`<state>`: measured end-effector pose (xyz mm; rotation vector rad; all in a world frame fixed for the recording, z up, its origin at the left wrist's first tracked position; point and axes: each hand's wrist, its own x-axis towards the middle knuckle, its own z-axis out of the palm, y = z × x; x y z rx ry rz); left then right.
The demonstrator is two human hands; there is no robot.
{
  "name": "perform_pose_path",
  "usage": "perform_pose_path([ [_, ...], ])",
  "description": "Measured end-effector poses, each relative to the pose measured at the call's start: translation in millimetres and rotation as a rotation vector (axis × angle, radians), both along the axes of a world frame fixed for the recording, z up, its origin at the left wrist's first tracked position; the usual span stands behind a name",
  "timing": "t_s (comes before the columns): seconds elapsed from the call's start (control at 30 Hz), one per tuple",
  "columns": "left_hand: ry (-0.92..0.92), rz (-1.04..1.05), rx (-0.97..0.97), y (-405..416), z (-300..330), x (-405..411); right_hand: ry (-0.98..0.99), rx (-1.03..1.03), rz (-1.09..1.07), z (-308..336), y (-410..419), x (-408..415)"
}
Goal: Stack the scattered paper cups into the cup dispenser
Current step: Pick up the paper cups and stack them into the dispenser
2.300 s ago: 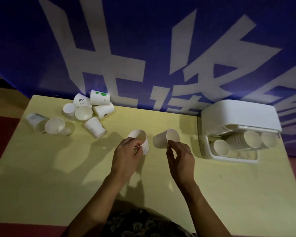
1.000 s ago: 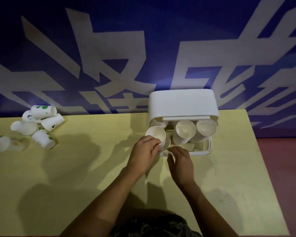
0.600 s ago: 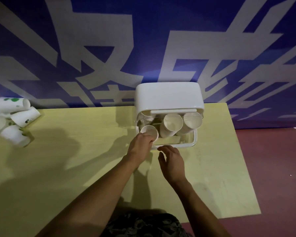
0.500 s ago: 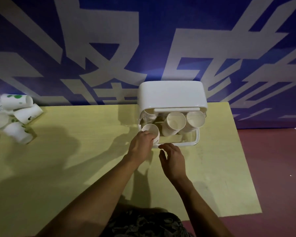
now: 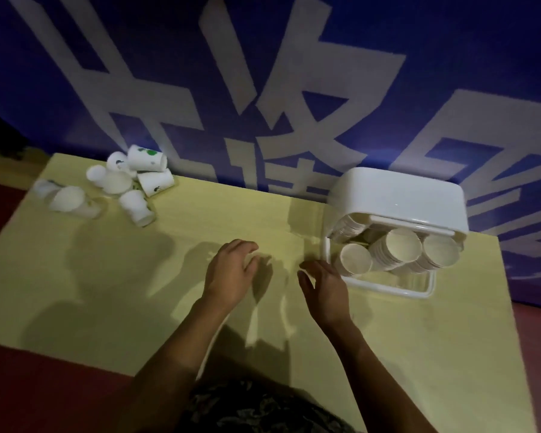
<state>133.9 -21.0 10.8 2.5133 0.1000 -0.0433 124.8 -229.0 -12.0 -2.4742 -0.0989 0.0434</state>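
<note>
Both hands empty: left hand (image 5: 231, 273) and right hand (image 5: 324, 287) loosely curled over table (image 5: 138, 292). Cups (image 5: 122, 185) at 10 o'clock; dispenser (image 5: 397, 226) at 2. Cups likely light, crushable: take by wall near rim, gently.

Bare table (image 5: 200, 220) between cup pile (image 5: 122, 185) and dispenser (image 5: 397, 198)

Dim, low-contrast view with light falling from above and behind the person. Hard double shadows of the arms spread across the yellow table (image 5: 419, 354). The scattered paper cups (image 5: 119, 182) blur slightly; the left hand (image 5: 231, 273) smears with motion. Wide-angle distortion bends the table edges and blue backdrop (image 5: 388, 42).
</note>
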Motion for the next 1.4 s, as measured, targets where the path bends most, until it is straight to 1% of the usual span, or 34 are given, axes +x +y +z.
perform_pose_path([
  [0.2, 0.002, 0.198, -0.023, 122.7, 5.2, -14.9, 0.028, -0.014, 0.101, -2.9, 104.6, 11.1],
  [0.37, 0.041, 0.232, -0.009, 229.1, 0.0, -5.1, 0.094, -0.008, 0.057, -4.8, 198.5, 17.6],
  [0.43, 0.048, 0.230, 0.030, 273.6, -3.3, 3.5, 0.115, -0.006, 0.052, -6.2, 236.2, 22.7],
  [0.57, 0.088, 0.242, 0.101, 353.0, -10.6, 20.0, 0.175, -0.041, 0.092, -9.0, 305.6, 35.9],
  [0.67, 0.105, 0.257, 0.120, 393.8, -18.8, 27.2, 0.207, -0.057, 0.137, -9.3, 348.2, 44.9],
  [0.9, 0.181, 0.259, 0.102, 435.9, -40.5, 56.6, 0.310, -0.196, 0.280, -19.9, 418.9, 91.1],
  [1.13, 0.303, 0.203, 0.038, 447.5, -65.7, 80.7, 0.351, -0.318, 0.321, -39.4, 457.9, 136.1],
  [1.23, 0.342, 0.171, 0.027, 448.8, -74.1, 83.3, 0.344, -0.327, 0.342, -48.3, 467.6, 144.2],
  [1.3, 0.333, 0.184, -0.003, 446.0, -77.3, 81.2, 0.332, -0.348, 0.353, -53.8, 470.3, 145.8],
  [1.4, 0.271, 0.203, -0.034, 437.5, -78.4, 71.8, 0.352, -0.370, 0.320, -58.3, 470.4, 145.8],
])
